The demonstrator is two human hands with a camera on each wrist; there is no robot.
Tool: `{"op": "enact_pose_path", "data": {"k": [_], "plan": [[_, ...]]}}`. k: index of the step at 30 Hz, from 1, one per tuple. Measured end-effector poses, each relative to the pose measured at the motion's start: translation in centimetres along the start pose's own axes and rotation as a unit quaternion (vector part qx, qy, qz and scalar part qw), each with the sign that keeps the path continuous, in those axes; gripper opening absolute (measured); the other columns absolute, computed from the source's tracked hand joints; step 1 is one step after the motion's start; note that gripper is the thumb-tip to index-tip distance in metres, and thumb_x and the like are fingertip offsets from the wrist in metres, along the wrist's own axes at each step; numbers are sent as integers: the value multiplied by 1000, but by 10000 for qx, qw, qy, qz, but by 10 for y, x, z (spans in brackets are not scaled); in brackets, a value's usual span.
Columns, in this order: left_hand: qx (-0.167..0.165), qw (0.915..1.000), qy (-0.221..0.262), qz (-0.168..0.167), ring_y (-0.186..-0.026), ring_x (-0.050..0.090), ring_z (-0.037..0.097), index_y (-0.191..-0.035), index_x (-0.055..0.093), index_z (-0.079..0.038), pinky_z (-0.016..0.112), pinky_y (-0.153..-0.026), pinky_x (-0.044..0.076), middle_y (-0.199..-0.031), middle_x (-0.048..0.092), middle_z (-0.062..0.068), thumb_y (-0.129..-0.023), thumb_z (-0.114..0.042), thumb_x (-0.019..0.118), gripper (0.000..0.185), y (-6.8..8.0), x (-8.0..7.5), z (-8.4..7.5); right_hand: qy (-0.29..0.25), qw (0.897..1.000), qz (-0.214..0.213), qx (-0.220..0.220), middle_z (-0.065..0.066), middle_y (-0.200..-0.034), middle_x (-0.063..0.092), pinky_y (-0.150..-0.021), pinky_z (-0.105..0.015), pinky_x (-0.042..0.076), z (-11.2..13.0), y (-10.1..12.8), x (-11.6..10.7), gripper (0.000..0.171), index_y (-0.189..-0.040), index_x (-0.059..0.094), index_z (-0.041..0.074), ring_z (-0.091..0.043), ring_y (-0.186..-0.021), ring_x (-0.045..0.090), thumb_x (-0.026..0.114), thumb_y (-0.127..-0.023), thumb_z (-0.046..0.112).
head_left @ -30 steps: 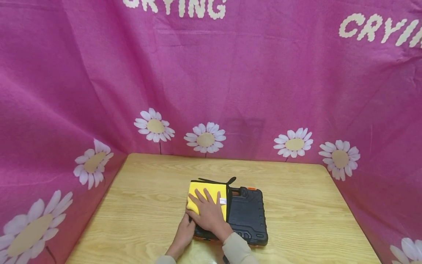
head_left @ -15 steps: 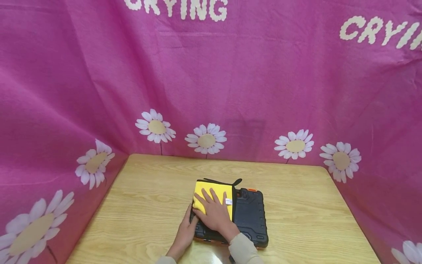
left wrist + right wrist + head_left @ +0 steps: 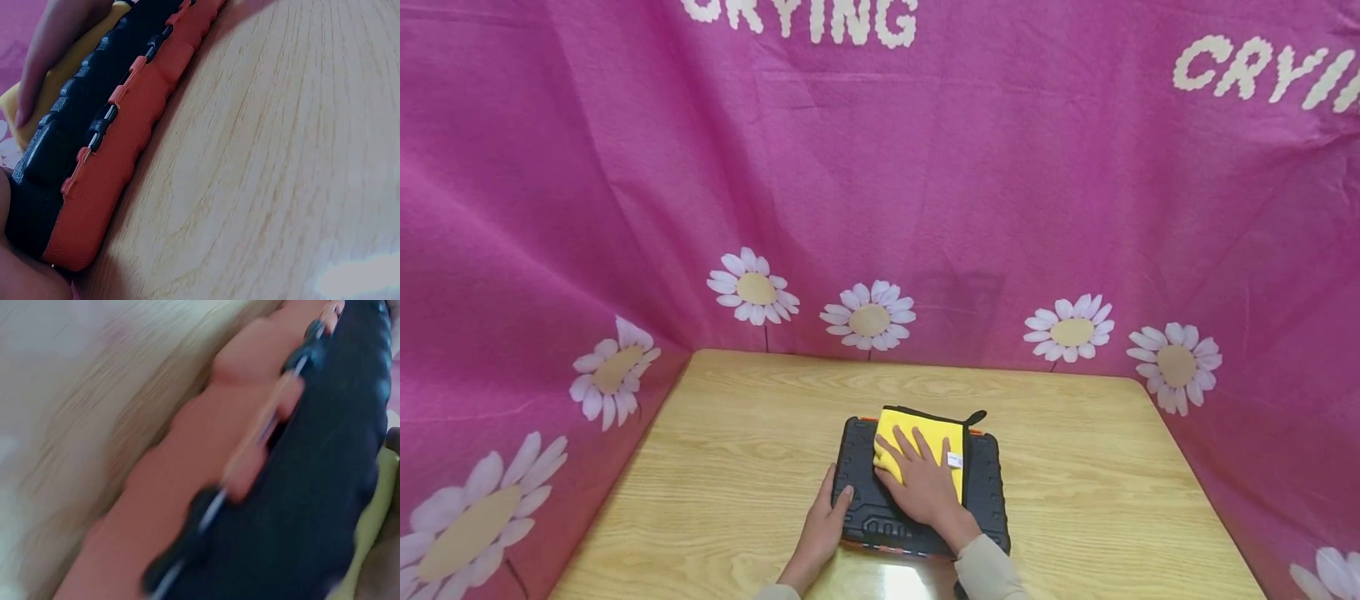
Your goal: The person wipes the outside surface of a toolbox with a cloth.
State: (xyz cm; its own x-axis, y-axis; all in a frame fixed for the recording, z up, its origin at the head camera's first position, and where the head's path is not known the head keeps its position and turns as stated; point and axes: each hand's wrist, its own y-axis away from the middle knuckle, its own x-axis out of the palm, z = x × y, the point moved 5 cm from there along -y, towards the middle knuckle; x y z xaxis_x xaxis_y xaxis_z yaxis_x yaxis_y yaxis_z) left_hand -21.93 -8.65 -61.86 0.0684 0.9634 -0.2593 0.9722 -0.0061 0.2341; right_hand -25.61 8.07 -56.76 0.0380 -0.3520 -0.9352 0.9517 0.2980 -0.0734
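A black plastic carrying case (image 3: pixel 861 458) lies flat on the wooden table. Its orange lower half (image 3: pixel 119 169) and a hinge with a metal pin show on the near side in the left wrist view. My left hand (image 3: pixel 822 529) grips the left side of the case, thumb over the top edge and fingers along the side. On the lid's right part lies a folded yellow cloth (image 3: pixel 891 421) with black trim, a hanging loop and a white tag. My right hand (image 3: pixel 922 486) rests on this cloth with fingers spread and covers much of it.
The light wood table (image 3: pixel 737 450) extends around the case on all sides. A pink curtain (image 3: pixel 970 167) printed with daisies and lettering closes off the back and both sides.
The right hand has slid the yellow cloth rightward across the lid, uncovering the lid's left part. The left hand has stayed at the case's left side.
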Motion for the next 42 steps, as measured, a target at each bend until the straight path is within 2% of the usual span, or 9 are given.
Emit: {"op": "enact_pose_path", "data": {"k": [11,18,24,35,42], "plan": [[206,9995,-147,-191,-143,22,50,-157,21,0,63,-114,19,-158,25,28,-106,-37,46,67,2,-3,-1,-208,9994,-280,49,-10,-156,40,-111,-73,2,-35,18,-15,52,-148,51,23,-38,-146,25,48,-102,48],[162,9998,-81,-124,-144,21,48,-158,20,-2,63,-114,18,-159,24,26,-107,-36,45,66,1,0,2,-182,9991,-276,259,-7,-157,39,-112,-71,0,-52,30,-19,52,-149,50,26,-37,-148,21,48,-102,47],[139,9998,-80,-89,-144,20,48,-158,20,-3,63,-115,18,-159,24,25,-107,-36,43,66,0,-1,2,-229,9980,-483,335,-9,-157,39,-111,-73,1,-63,39,-27,52,-149,50,25,-39,-147,22,47,-103,48],[142,9999,-9,-86,-145,18,47,-158,19,-2,62,-115,16,-160,22,25,-108,-36,43,66,0,-1,1,-517,9954,-474,655,-16,-157,35,-112,-71,1,-71,49,-30,56,-153,43,20,-46,-146,18,40,-105,48],[96,9999,-19,-58,-145,19,47,-158,18,-2,62,-115,17,-160,22,25,-107,-37,43,67,1,0,2,-480,9948,-374,814,-14,-159,32,-114,-67,-2,-65,53,-22,56,-154,42,19,-42,-148,15,36,-106,48]]}}
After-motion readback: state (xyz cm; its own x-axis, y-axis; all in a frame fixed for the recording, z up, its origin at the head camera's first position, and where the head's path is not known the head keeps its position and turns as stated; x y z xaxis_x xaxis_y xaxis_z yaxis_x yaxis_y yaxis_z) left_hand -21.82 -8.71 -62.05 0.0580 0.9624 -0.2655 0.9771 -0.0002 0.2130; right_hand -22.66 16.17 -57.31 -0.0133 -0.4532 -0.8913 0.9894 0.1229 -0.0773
